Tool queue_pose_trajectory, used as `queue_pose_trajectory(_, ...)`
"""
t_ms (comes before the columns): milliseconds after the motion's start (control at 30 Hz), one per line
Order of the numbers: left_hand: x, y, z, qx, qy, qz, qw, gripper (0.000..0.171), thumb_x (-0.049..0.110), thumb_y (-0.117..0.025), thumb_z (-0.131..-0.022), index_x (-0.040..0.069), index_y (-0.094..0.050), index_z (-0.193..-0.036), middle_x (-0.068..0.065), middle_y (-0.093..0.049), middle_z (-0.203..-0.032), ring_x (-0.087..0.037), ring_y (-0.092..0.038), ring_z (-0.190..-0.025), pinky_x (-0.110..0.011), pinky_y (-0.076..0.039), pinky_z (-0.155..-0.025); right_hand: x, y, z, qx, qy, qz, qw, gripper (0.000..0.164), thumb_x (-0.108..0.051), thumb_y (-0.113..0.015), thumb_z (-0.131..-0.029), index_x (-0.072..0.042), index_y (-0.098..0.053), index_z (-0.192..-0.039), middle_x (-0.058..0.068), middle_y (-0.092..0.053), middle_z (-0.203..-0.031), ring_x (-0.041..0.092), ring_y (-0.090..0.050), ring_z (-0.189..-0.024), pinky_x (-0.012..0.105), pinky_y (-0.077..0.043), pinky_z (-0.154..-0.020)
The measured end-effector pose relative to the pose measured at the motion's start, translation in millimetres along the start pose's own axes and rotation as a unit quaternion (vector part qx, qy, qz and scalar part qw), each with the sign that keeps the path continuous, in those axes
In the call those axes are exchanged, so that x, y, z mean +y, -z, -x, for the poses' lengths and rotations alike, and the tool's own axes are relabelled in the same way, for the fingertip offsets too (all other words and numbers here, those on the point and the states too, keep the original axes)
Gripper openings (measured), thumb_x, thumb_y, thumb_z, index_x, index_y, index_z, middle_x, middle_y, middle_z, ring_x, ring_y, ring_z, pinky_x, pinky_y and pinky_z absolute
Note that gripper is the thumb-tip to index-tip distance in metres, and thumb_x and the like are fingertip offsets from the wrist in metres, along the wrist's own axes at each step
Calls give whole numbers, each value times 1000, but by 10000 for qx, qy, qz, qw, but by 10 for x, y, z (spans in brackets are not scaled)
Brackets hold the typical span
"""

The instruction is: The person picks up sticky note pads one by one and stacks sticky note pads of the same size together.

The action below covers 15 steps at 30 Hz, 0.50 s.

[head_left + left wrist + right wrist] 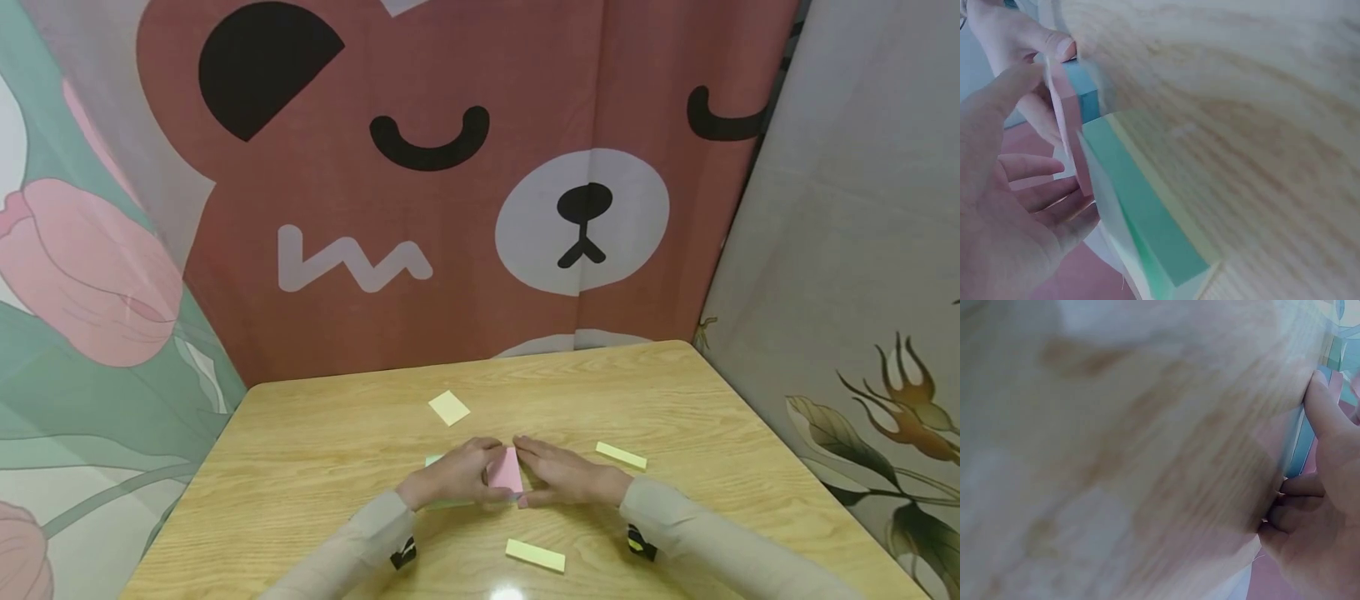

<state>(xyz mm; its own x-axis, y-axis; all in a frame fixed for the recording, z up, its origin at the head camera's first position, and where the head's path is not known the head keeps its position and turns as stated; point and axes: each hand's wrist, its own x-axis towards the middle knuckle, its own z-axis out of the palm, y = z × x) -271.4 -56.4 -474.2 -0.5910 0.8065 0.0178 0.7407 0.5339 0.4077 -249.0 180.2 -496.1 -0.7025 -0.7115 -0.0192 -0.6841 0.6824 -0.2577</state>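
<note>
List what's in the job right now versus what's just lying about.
In the job:
pink pad, left hand on it
blue pad, right hand on it
green pad, close by the blue one: probably

Lying about, apparently:
pale yellow square
right yellow strip
front yellow strip

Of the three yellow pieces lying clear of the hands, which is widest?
The far piece, beyond the left hand. It's a broad rectangle; the right piece and near piece are narrow strips.
</note>
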Motion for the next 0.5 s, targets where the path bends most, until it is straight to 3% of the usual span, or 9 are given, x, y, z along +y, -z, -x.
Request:
queue_pose_trajectory(100, -42, 27, -23, 140, -75, 56, 9999, 62, 37, -67, -95, -7, -52, -137, -24, -50, -140, -13, -60, -91, -25, -52, -85, -5, -4, -6, 4, -20, 28, 10000, 88, -54, -57, -96, 13, -32, -147, 28, -23, -156, 38, -26, -144, 48, -29, -113)
queue_pose_trajectory(233, -102, 54, -48, 511, 14, -194, 9985, 48, 29, -64, -98, -8, -60, -129, -22, -53, -137, -26, -59, -113, -38, -46, -101, -16, 0, -9, 16, -19, 71, 10000, 88, -53, -59, -95, 14, -33, -146, 29, -24, -156, 38, -27, -143, 48, -29, -112)
queue_pose_trajectory(300, -126, 61, -52, 720, 83, -327, 9968, 43, 25, -64, -98, -7, -61, -127, -21, -56, -135, -31, -55, -121, -41, -46, -102, -19, -1, -7, 23, -3, 115, 9999, 88, -53, -59, -95, 15, -33, -145, 30, -25, -155, 39, -28, -142, 48, -30, -112)
queue_pose_trajectory(367, -146, 64, -52, 951, 106, -424, 9945, 39, 22, -64, -98, -6, -62, -126, -19, -59, -131, -32, -55, -121, -41, -48, -99, -20, 0, -6, 23, 10, 132, 9999, 88, -52, -59, -95, 15, -34, -145, 30, -25, -155, 40, -29, -142, 49, -31, -111)
queue_pose_trajectory(500, -177, 72, -50, 1473, 3, -681, 9867, 31, 16, -68, -95, -2, -67, -120, -13, -66, -115, -27, -62, -105, -38, -53, -87, -23, 6, -3, 6, 18, 126, 9999, 87, -51, -60, -95, 15, -33, -145, 30, -25, -155, 40, -28, -142, 49, -32, -111)
